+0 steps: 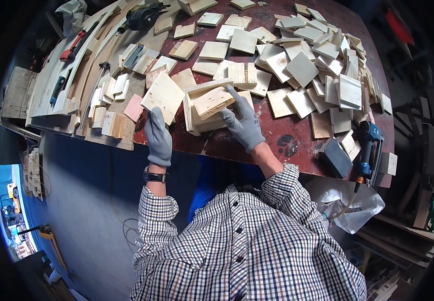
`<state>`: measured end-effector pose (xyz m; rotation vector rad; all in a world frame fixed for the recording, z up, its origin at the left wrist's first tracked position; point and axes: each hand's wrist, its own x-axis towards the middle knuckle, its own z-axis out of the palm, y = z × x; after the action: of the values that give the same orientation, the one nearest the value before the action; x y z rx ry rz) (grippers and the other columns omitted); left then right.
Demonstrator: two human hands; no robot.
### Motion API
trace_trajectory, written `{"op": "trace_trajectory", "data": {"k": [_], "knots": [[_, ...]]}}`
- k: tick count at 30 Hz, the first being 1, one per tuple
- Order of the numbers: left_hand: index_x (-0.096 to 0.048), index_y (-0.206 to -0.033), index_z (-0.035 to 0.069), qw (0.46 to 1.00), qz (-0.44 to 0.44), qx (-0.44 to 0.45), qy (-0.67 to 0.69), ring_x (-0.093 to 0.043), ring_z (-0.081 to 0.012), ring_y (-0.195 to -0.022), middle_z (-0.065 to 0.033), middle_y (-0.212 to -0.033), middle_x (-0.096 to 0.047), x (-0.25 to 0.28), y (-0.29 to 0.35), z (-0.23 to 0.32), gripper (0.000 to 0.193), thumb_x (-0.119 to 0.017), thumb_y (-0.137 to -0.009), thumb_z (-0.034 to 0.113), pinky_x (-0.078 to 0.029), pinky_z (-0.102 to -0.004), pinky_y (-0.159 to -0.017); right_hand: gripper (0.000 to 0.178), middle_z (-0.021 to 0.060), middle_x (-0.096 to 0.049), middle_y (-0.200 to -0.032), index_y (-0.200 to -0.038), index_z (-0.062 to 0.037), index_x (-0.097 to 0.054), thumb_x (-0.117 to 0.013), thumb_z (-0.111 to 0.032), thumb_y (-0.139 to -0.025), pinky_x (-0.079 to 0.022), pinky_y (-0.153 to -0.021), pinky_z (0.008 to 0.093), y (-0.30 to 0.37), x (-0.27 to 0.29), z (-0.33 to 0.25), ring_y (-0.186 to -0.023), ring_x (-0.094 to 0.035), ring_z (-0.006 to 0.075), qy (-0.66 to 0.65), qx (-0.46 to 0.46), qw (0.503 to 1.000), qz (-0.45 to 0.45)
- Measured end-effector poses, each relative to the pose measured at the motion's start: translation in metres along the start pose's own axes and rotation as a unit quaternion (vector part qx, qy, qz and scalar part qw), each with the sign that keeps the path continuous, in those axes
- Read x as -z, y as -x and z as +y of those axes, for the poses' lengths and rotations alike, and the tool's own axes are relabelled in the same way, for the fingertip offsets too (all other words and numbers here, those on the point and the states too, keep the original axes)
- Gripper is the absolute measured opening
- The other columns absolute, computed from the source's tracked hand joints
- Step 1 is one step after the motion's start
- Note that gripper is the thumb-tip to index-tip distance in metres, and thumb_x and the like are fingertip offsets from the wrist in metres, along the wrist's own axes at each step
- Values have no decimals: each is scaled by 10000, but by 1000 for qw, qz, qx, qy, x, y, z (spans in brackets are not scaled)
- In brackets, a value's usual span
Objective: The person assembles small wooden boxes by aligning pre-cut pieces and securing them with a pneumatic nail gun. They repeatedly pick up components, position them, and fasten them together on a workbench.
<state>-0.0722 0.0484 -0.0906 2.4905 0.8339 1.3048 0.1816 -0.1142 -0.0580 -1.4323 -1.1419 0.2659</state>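
Observation:
Both of my hands wear grey gloves at the near edge of the red-brown table. My left hand [158, 138] grips a square wooden board [164, 98] by its lower edge, holding it tilted; the thumb is mostly hidden. In my right hand [243, 120] is a short, thick wooden block [211, 102], pinched at its right end with a rough side toward me. The block sits over the opening of a small wooden box [190, 120], which lies on the table between my hands. How deep the block reaches into the box I cannot tell.
A big pile of square wooden boards [302, 69] covers the back right. At the right edge are a blue air nailer [370, 145] with its hose and a dark block [335, 158]. Long planks, a hammer [104, 66] and a red-handled tool [71, 47] lie at left.

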Motion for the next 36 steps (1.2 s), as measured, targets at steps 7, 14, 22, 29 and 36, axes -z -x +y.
{"op": "trace_trajectory", "data": {"k": [7, 14, 22, 29, 36], "knots": [[-470, -1469, -102, 991, -30, 101, 80, -564, -281, -1343, -220, -1417, -590, 10, -10, 38, 464, -412, -1152, 232, -444, -348, -1128, 722, 207, -631, -1310, -1541, -85, -474, -750, -326, -918, -497, -1044, 446, 0, 2, 4, -1203, -625, 375, 34, -38, 998, -42], [-498, -1431, -125, 920, -72, 264, 279, -590, -252, -1311, -207, -1408, -612, 18, -34, 77, 486, -399, -1158, 265, -464, -331, -1104, 814, 213, -656, -1197, -1491, -84, -500, -792, -265, -753, -511, -972, 492, 4, 0, 4, -1096, -634, 419, 156, -26, 985, -76], [-541, -1386, -113, 941, -62, 250, 218, -619, -281, -1206, -227, -1321, -639, 19, -38, 72, 491, -410, -1153, 298, -470, -345, -1062, 740, 240, -668, -1201, -1456, -36, -531, -735, -201, -764, -520, -1006, 475, 0, 1, -14, -1134, -641, 428, 152, -61, 983, -81], [-517, -1415, -101, 913, -83, 298, 266, -612, -287, -1235, -232, -1327, -627, 21, -44, 78, 457, -395, -1153, 253, -462, -345, -1086, 761, 218, -657, -1185, -1449, -68, -535, -751, -230, -738, -515, -959, 491, 1, 1, -2, -1084, -627, 432, 148, -40, 986, -71], [-638, -1226, -64, 960, -6, 198, 195, -605, -181, -1033, -124, -1130, -674, -2, -21, 43, 479, -466, -1136, 374, -476, -321, -947, 789, 214, -657, -1189, -1471, -85, -524, -769, -213, -732, -513, -985, 485, 2, 0, -1, -1099, -626, 433, 149, -43, 985, -76]]}}
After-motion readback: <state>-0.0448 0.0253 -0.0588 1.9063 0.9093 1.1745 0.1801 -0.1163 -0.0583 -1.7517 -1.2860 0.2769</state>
